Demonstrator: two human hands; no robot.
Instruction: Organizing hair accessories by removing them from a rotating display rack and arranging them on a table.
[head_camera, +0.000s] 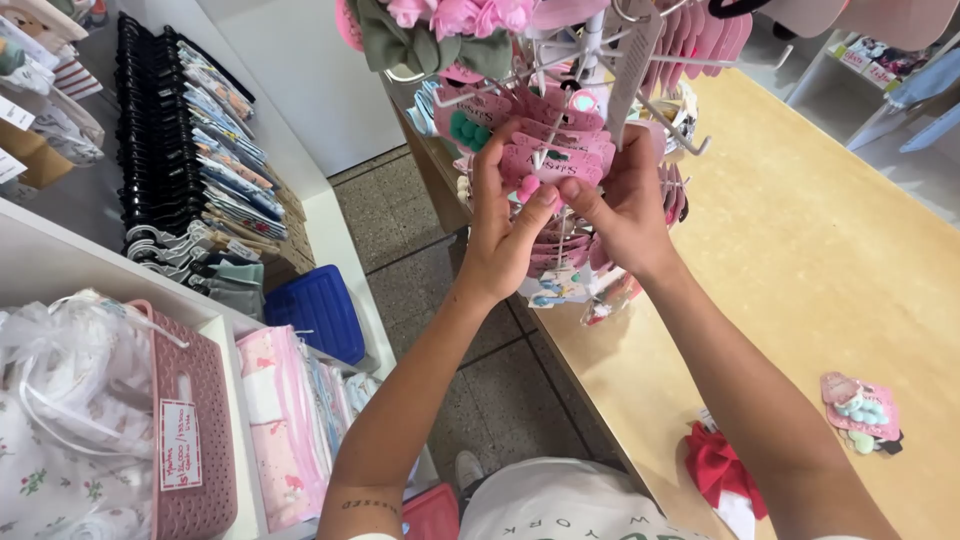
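Here, both hands up at the white rotating display rack (600, 60): left hand (500, 225) and right hand (625, 205) pinching one pink accessory card (545, 165) at its lower edge, thumbs nearly touching. Best kept level, hole lined with the hook. Two hands, one card gripped; another pink card (858, 405) and one red bow (722, 468) on the wooden counter (800, 260).

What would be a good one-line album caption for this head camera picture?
Both hands, left hand and right hand, pinch a pink hair-clip card on a white display rack above a wooden counter.
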